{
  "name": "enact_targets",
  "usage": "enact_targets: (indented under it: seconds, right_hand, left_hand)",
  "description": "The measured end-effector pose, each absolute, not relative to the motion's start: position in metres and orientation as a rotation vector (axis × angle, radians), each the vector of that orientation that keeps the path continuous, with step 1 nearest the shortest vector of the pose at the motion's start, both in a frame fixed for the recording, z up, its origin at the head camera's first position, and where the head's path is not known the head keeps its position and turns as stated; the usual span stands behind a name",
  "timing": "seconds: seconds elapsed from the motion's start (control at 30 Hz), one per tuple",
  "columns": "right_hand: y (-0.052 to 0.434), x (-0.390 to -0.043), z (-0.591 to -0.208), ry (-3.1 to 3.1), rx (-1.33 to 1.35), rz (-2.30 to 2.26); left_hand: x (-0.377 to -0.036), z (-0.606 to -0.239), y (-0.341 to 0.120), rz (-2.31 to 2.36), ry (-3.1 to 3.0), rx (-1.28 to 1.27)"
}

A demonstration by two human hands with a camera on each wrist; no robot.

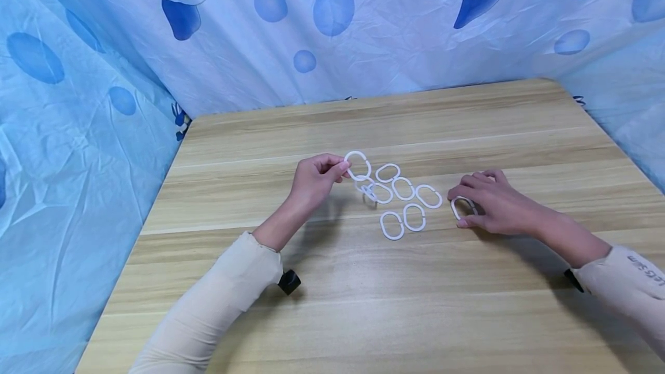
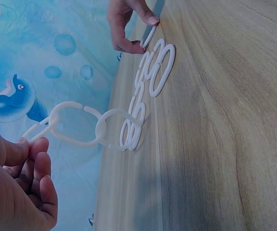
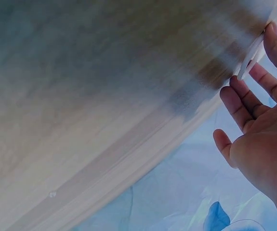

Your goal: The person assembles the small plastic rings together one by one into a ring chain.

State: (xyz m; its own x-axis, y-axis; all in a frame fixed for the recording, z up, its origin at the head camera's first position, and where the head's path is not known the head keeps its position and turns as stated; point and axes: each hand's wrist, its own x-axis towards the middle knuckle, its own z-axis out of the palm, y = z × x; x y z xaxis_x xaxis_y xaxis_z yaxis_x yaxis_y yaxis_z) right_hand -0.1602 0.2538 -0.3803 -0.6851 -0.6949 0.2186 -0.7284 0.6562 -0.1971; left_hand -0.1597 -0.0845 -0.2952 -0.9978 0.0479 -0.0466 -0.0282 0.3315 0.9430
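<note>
My left hand (image 1: 314, 179) pinches a white oval shower curtain ring (image 1: 369, 163) between thumb and fingers, raised off the table. Other white rings hang linked below it in a short chain (image 2: 73, 142), whose lower end reaches the rings by the table in the left wrist view. At the right, my right hand (image 1: 493, 204) holds a single white curtain ring (image 1: 453, 208) at the tabletop, thumb on one side and fingers on the other. That ring (image 3: 245, 65) shows only partly in the right wrist view. Between the hands lie several more rings (image 1: 424, 218), some touching or overlapping.
The wood-grain table (image 1: 343, 310) spreads beneath both hands. A blue curtain (image 1: 384, 45) with dolphins and bubbles hangs behind it and down the left side. Beside the left sleeve sits a small black object (image 1: 289, 282).
</note>
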Motion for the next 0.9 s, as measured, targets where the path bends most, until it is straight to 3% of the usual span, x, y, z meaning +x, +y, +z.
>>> enact_targets:
  seconds: [0.5,0.9]
  right_hand:
    - [0.251,-0.158,-0.383,-2.723,1.151,0.242]
    - [0.245,-0.168,-0.363,-2.745,1.033,0.736]
  left_hand:
    - [-0.159,-0.295,-0.085,1.776,2.506,0.023]
    - [-0.160,-0.295,-0.086,1.785,2.488,0.030]
